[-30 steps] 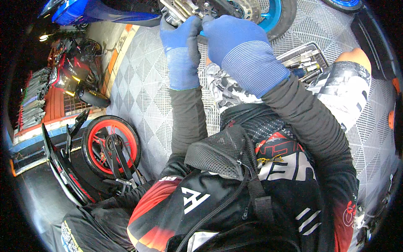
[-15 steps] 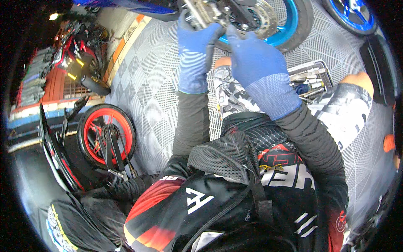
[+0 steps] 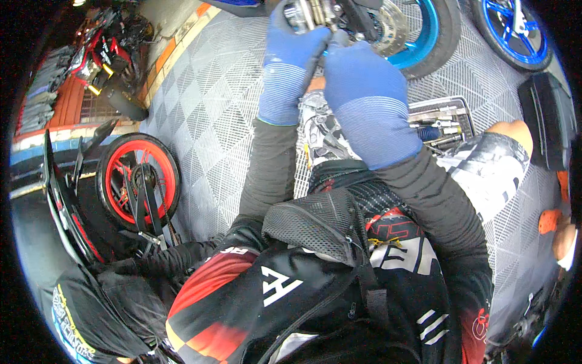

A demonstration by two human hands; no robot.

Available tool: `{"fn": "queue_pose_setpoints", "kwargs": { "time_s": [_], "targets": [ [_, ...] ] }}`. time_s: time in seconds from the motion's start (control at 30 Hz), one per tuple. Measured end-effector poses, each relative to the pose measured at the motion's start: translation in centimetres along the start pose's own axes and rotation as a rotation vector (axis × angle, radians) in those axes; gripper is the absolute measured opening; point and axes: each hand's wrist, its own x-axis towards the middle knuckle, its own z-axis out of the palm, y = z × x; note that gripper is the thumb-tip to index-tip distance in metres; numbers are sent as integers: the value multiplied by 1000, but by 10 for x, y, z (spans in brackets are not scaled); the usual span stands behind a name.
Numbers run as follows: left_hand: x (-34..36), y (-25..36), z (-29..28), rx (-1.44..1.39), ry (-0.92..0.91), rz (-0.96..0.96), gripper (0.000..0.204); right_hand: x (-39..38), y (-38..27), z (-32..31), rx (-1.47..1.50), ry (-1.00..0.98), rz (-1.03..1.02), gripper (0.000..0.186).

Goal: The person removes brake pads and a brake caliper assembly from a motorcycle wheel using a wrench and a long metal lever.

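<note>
Both my hands wear blue knit gloves and work close together at a motorcycle, low beside its teal-rimmed wheel (image 3: 428, 30). My left hand (image 3: 291, 60) is curled around the near side of a silver metal part (image 3: 310, 17) of the motorcycle, its thumb pointing toward my right hand. My right hand (image 3: 367, 76) is closed, with thumb and forefinger pinched at the lower edge of that part. What sits in those fingertips is hidden. A brake disc (image 3: 395, 30) shows just right of the hands, inside the wheel.
Right of my right wrist, an open tray (image 3: 468, 112) holds sockets and tools. A black case (image 3: 547, 121) and a blue wheel (image 3: 533, 45) stand further right. On the left are a red-rimmed wheel (image 3: 176, 173), a red motorcycle (image 3: 115, 51) and another person's dark-sleeved arm (image 3: 176, 258).
The head view has shifted a little, so the tray, case and blue wheel sit lower. Both hands stay at the metal part, with the fingertips slightly readjusted.
</note>
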Motion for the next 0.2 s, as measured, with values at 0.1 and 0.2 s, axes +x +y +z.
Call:
{"fn": "queue_pose_setpoints", "kwargs": {
  "time_s": [0.1, 0.2],
  "targets": [
    [2, -17, -13, 266, 56, 14, 50, 6, -4, -13, 26, -132, -68, 31],
    [9, -24, -13, 283, 26, 43, 54, 12, 2, -9, 53, -162, -49, 31]
  ]
}}
